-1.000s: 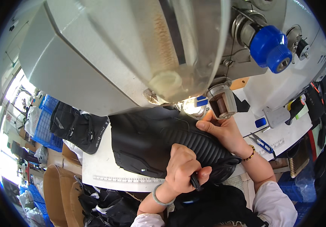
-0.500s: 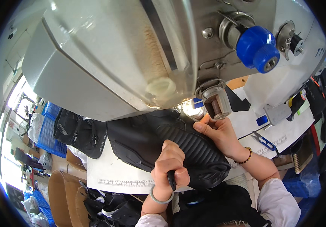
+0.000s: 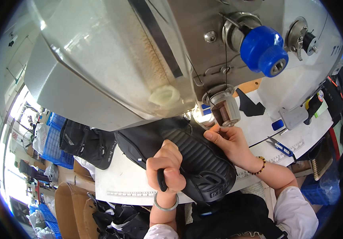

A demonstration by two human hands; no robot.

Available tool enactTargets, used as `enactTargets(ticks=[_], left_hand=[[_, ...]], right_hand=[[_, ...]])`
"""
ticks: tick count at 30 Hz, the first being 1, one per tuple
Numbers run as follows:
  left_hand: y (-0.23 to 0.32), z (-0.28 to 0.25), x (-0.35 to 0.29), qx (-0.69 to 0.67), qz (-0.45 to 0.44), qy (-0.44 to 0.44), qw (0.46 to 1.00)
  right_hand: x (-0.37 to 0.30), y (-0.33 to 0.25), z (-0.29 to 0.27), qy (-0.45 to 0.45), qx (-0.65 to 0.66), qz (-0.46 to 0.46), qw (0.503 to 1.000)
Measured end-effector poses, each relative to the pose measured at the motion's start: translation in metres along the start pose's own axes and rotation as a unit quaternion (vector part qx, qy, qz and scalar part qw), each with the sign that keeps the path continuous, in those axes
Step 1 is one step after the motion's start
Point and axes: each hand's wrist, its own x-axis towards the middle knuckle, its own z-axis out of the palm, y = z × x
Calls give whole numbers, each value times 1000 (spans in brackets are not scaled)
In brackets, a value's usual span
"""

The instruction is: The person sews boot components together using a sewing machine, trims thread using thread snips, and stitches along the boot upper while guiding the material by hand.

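Observation:
A black ribbed, padded piece (image 3: pixel 195 149), like a bag or a panel of one, lies under the head of a sewing machine (image 3: pixel 99 59). My left hand (image 3: pixel 166 167) is closed on top of it, and the dark end of a small black object (image 3: pixel 162 179) sticks out of the fist. Beside the clear-cased thread spool (image 3: pixel 225 112), my right hand (image 3: pixel 231 143) pinches thumb and fingers at the piece's far edge. What lies between those fingertips is too small to make out. The needle is hidden behind the machine head.
A blue knob (image 3: pixel 263 51) juts from the machine. Blue-handled thread snips (image 3: pixel 281 148) lie on the white table (image 3: pixel 127 181), right of my right wrist. Black bags (image 3: pixel 87 143) rest at the left, near blue crates (image 3: pixel 56 147) and a cardboard box (image 3: pixel 70 207).
The black padded piece has turned and shifted, its near end swinging left. My left hand has moved slightly left with the small black object. My right hand stays by the spool.

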Motion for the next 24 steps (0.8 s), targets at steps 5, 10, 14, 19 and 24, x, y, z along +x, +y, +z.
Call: enactTargets(ticks=[5, 10, 14, 19, 24], left_hand=[[-3, -5, 2, -12, -1, -13, 1000], [-10, -15, 7, -71, -10, -25, 997], [-16, -20, 8, -56, -8, -33, 998], [-3, -19, 9, 68, -18, -100, 992], [25, -7, -5, 380, 26, -199, 903]], right_hand=[[2, 2, 1, 6, -16, 1, 1000], [1, 6, 4, 18, -11, -24, 999], [2, 9, -3, -3, -48, -16, 999], [6, 10, -10, -77, -43, 12, 996], [-2, 7, 0, -38, 40, 21, 998]])
